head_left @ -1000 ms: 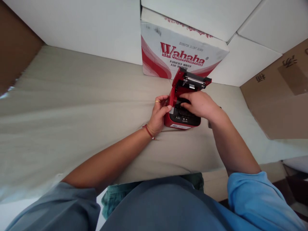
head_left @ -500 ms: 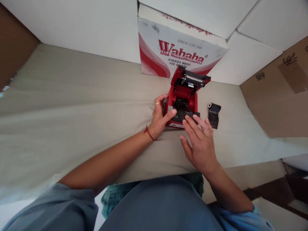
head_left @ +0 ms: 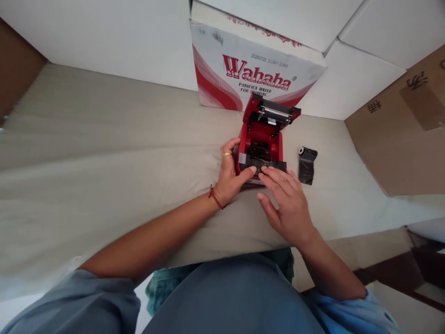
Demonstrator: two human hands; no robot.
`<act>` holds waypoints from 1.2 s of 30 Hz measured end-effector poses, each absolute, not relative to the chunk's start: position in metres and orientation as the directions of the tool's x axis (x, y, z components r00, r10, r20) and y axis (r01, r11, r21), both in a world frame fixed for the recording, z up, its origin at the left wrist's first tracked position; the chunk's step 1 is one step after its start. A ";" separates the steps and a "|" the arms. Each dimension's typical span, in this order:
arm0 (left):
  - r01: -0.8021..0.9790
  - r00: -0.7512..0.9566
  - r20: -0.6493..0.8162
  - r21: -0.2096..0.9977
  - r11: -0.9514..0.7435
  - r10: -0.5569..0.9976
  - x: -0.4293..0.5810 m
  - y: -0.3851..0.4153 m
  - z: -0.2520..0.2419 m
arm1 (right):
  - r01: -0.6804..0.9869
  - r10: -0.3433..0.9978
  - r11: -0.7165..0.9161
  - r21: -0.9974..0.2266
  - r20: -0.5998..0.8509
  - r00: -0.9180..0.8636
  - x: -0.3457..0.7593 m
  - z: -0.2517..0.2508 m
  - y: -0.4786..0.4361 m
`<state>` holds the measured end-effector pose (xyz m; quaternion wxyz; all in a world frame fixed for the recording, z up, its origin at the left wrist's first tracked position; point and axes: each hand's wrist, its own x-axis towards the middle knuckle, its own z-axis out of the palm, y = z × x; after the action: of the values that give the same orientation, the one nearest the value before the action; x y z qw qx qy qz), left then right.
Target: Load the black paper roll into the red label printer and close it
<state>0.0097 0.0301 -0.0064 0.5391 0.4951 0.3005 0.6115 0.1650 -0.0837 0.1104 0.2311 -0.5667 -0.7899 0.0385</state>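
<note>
A small red printer (head_left: pixel 261 137) with its lid (head_left: pixel 269 111) tipped up stands on the cloth-covered table (head_left: pixel 104 153). Inside it lies a black strip of film or ribbon. My left hand (head_left: pixel 230 174) grips the printer's left side, thumb on its front edge. My right hand (head_left: pixel 285 204) lies in front of the printer, fingers stretched out flat, fingertips touching the black front edge. A small black roll (head_left: pixel 307 164) with a loose tail lies on the cloth just right of the printer.
A red-and-white "Wahaha" carton (head_left: pixel 253 65) stands directly behind the printer. White boxes (head_left: pixel 365 74) line the back. A brown cardboard box (head_left: pixel 403 125) sits at the right. The table's near edge (head_left: pixel 243 253) is close to my body.
My right hand came out of the printer's open bay and drew back toward me; it now rests at the front edge. The black roll beside the printer became visible. My left hand stayed put.
</note>
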 end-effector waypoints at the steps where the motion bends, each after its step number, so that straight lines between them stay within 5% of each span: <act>1: -0.356 0.066 0.279 0.904 -0.238 0.958 0.010 0.030 -0.007 | 0.863 0.923 0.325 -0.386 0.330 -0.199 0.172 0.113 -0.077; 5: -0.321 0.059 0.300 0.909 -0.266 0.952 0.011 0.032 -0.010 | 0.796 0.847 0.032 -0.605 0.438 0.299 0.207 0.114 -0.010; 7: -0.300 0.065 0.312 0.912 -0.280 0.948 0.010 0.032 -0.010 | 0.723 0.838 -0.034 -0.690 0.375 0.397 0.223 0.111 0.037; 11: -0.282 0.071 0.322 0.914 -0.291 0.944 0.009 0.032 -0.008 | 0.674 0.946 0.013 -0.738 0.228 0.231 0.230 0.113 0.092; 15: -0.277 0.054 0.332 0.911 -0.305 0.942 0.010 0.032 -0.009 | 0.797 0.956 0.144 -0.587 0.291 0.042 0.220 0.118 0.064; 22: -0.209 0.061 0.399 0.902 -0.379 0.915 0.008 0.035 -0.021 | 0.767 0.897 0.389 -0.510 0.399 -0.190 0.221 0.093 -0.010; 27: -0.191 0.074 0.433 0.890 -0.414 0.898 0.007 0.034 -0.021 | 0.804 0.859 0.441 -0.398 0.447 -0.250 0.220 0.081 -0.013; 36: -0.323 0.085 0.384 0.883 -0.339 0.919 0.007 0.035 -0.016 | 0.786 0.832 0.457 -0.416 0.512 -0.213 0.198 0.087 -0.032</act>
<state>0.0070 0.0351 -0.0159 0.5035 0.5375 0.2772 0.6170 0.1976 -0.0317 0.0874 0.3510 -0.5198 -0.7782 0.0329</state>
